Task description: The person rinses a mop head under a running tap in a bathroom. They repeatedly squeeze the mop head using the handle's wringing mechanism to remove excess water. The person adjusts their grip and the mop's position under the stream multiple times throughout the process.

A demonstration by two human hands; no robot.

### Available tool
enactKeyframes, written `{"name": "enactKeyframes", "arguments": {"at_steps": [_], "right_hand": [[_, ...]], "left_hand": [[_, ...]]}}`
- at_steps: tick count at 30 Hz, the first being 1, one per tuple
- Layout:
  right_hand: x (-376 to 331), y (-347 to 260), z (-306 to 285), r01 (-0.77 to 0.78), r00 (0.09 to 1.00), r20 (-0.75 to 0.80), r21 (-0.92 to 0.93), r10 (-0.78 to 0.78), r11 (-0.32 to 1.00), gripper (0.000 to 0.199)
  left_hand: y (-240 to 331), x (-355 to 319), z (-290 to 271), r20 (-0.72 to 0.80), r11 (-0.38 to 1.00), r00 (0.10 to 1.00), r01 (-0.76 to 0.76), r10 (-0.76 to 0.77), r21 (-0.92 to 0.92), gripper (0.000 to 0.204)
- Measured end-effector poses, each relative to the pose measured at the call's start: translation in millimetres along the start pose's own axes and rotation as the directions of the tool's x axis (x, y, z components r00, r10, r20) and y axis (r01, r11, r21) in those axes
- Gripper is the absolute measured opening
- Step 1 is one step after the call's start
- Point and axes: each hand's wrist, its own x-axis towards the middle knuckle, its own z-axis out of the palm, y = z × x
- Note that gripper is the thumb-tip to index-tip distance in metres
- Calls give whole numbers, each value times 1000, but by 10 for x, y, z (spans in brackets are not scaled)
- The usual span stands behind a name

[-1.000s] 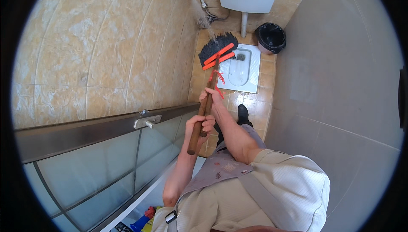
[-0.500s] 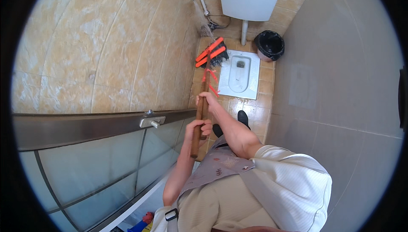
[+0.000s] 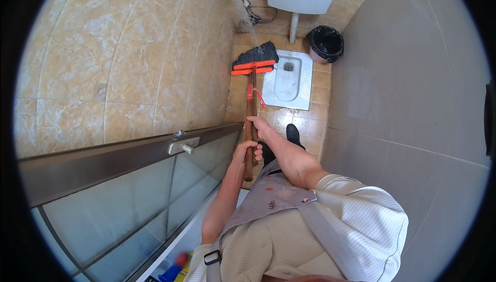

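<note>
Wooden-handled broom with orange head and black bristles (image 3: 251,106) runs forward from both fists: right hand (image 3: 258,126) wrapped higher on the shaft, left hand (image 3: 245,152) gripping below; bristles beside white squat toilet pan (image 3: 289,78).

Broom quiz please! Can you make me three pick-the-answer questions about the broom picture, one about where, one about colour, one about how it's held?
1. Where is the broom head?
A. on the floor left of the squat toilet
B. inside the bin
C. on the glass door

2. What colour is the bar across the broom head?
A. blue
B. orange
C. white

3. How is the broom handle held?
A. by both hands
B. by one hand
C. by no hand

Answers: 1 A, the bristles sit by the wall beside the toilet. 2 B, the bar is orange. 3 A, the left hand and the right hand both grip the handle.
</note>
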Motion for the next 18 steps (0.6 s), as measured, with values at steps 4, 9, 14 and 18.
{"name": "enactKeyframes", "arguments": {"at_steps": [4,9,14,18], "right_hand": [[-2,-71,40,40,999,26,-34,-39,999,27],[-97,-222,61,45,999,20,13,-45,999,25],[-148,-350,24,15,1000,-6,-47,-15,999,29],[-171,-442,-20,54,998,26,-197,-50,979,39]], "left_hand": [[96,64,57,50,997,998,-42,39,61,21],[155,131,224,50,989,996,-78,72,125,20],[156,156,428,57,984,994,-104,96,143,19],[213,198,536,57,986,996,-73,65,151,16]]}}
